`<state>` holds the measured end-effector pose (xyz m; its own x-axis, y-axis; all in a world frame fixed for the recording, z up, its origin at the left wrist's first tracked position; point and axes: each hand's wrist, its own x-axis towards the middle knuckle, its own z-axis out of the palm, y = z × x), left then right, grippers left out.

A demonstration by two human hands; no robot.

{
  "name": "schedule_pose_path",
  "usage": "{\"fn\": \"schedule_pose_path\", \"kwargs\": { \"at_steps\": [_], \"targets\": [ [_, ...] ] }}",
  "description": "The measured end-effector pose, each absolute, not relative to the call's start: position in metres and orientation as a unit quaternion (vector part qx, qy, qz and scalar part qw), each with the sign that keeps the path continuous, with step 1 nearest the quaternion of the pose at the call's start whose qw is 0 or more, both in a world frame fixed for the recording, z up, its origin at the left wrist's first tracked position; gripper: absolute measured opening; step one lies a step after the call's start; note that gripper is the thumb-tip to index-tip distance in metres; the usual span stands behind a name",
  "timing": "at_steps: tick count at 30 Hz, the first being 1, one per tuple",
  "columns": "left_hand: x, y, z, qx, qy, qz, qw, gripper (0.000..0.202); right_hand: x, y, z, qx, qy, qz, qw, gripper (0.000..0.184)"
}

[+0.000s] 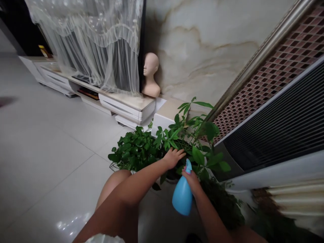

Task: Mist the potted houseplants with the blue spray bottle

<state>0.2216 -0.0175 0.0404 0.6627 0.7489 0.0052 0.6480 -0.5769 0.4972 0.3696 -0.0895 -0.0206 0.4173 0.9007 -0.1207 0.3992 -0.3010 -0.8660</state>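
Observation:
My right hand (192, 179) is wrapped round the neck of a blue spray bottle (182, 196), its nozzle up among the leaves and its wide base tilted toward me. My left hand (174, 158) reaches over a green potted plant with long leaflets (174, 135), fingers stretched out and nothing gripped. Whether those fingertips touch a leaf or stem, I cannot tell. To the left grows a bushy plant with rounded leaves (136, 148). The pot is mostly hidden beneath foliage and my arms.
A white low cabinet (121, 107) runs along the marbled wall, bearing a mannequin head (151, 72) beside a screen under a lace cover (101, 44). On the right stands a dark slatted appliance (275, 125). Pale floor tiles (63, 141) extend leftward.

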Motion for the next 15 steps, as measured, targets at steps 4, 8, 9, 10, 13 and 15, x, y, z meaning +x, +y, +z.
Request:
{"fn": "schedule_pose_path", "kwargs": {
  "at_steps": [4, 8, 9, 10, 13, 15],
  "targets": [
    [0.231, -0.007, 0.032, 0.907, 0.407, -0.013, 0.104, 0.043, 0.383, -0.085, -0.028, -0.748, -0.425, 0.333, 0.386, 0.029],
    [0.230, 0.002, 0.028, 0.900, 0.425, -0.018, 0.092, 0.041, 0.389, -0.083, -0.032, -0.745, -0.423, 0.347, 0.382, 0.031],
    [0.228, 0.004, 0.028, 0.900, 0.427, -0.019, 0.089, 0.043, 0.389, -0.082, -0.032, -0.736, -0.425, 0.359, 0.386, 0.035],
    [0.225, 0.006, 0.028, 0.899, 0.430, -0.021, 0.086, 0.044, 0.388, -0.081, -0.031, -0.724, -0.428, 0.374, 0.390, 0.039],
    [0.215, 0.008, 0.029, 0.893, 0.441, -0.024, 0.081, 0.049, 0.385, -0.078, -0.027, -0.702, -0.430, 0.411, 0.392, 0.047],
    [0.208, 0.008, 0.029, 0.889, 0.451, -0.024, 0.082, 0.051, 0.386, -0.076, -0.024, -0.700, -0.425, 0.428, 0.382, 0.048]
  ]
}}
